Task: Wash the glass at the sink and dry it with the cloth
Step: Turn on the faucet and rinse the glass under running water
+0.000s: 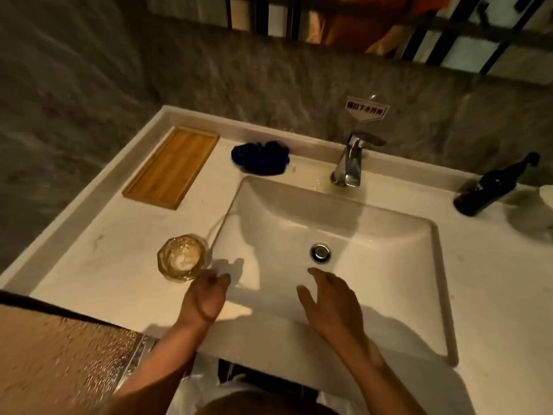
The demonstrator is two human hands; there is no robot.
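Glass point(183, 256) upright on counter point(89, 274) just left of sink point(431, 235), faceted, rigid, breakable, likely slippery wet, best gripped around its sides; left hand point(206, 295) loosely open beside it, right hand point(332, 301) spread, empty, above basin.

One head-worn wide-angle view looks steeply down from close above the sink point(329, 223) and tabletop point(98, 265), facing the back wall.
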